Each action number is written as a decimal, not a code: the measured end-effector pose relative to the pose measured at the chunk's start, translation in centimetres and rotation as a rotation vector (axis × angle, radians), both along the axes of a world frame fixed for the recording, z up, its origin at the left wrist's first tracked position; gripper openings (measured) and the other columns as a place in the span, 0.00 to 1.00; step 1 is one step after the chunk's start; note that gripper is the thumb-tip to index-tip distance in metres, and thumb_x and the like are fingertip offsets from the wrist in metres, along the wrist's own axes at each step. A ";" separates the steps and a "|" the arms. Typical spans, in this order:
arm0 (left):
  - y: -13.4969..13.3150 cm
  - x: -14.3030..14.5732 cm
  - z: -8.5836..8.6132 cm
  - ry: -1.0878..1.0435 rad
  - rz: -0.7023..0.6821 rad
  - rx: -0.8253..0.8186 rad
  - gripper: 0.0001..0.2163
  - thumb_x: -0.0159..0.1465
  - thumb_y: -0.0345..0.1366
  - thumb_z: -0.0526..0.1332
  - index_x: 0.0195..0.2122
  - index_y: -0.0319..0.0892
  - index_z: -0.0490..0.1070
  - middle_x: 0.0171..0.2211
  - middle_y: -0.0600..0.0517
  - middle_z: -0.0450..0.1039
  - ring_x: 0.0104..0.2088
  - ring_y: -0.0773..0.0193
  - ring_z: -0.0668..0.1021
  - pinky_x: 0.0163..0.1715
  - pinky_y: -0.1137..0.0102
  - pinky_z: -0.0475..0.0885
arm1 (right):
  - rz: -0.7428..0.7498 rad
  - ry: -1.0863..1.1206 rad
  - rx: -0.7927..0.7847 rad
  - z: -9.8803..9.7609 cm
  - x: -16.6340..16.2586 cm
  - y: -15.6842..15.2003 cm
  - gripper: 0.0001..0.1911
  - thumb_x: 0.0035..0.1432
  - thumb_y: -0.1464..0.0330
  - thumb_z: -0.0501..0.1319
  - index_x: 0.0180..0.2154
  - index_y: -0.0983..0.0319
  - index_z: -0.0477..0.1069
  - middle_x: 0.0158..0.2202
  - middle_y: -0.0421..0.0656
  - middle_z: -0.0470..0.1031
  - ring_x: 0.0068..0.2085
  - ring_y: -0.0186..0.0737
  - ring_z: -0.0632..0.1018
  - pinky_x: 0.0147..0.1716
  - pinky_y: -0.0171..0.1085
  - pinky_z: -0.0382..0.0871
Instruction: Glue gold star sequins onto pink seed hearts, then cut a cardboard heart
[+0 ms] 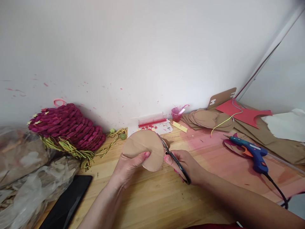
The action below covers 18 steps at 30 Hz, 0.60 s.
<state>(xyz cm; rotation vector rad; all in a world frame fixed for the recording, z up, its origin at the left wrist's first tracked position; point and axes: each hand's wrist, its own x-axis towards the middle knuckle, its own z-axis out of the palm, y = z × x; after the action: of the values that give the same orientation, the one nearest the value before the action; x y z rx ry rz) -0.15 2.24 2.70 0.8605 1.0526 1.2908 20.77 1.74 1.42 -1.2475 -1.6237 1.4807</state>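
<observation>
My left hand grips a rounded brown cardboard piece, thumb on top and the other fingers hidden beneath it. The piece looks heart-like, with a notch near my thumb. In my right hand is a pair of scissors with black handles, its fingers through the loops. The blades lie against the cardboard's right edge, and a small offcut shows beside them. Whether the blades are parted I cannot tell.
A blue glue gun with a cord lies right, near stacked cardboard pieces and red paper. Behind stand a pink cup and a white sheet with small stars. Left are stacked magenta pieces, plastic bags and a black flat object.
</observation>
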 end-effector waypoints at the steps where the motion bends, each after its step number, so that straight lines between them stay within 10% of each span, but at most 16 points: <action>1: 0.0 0.0 0.0 0.000 -0.003 0.006 0.32 0.44 0.38 0.78 0.52 0.38 0.75 0.46 0.42 0.81 0.47 0.50 0.81 0.46 0.62 0.77 | -0.001 -0.006 -0.003 0.0 0.0 0.0 0.27 0.56 0.46 0.62 0.22 0.57 0.55 0.14 0.32 0.55 0.14 0.31 0.63 0.12 0.32 0.54; 18: 0.0 0.4 -0.4 -0.060 -0.005 -0.025 0.36 0.47 0.36 0.77 0.58 0.40 0.70 0.49 0.43 0.80 0.50 0.53 0.80 0.47 0.65 0.77 | -0.022 0.020 -0.012 -1.0 0.2 0.5 0.25 0.57 0.50 0.63 0.21 0.58 0.57 0.14 0.31 0.58 0.13 0.30 0.64 0.10 0.30 0.59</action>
<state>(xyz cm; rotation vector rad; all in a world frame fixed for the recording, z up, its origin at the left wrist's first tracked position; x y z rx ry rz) 0.26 2.23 2.28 0.8006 1.0169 1.2890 20.99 2.24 0.47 -1.2495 -1.5851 1.4867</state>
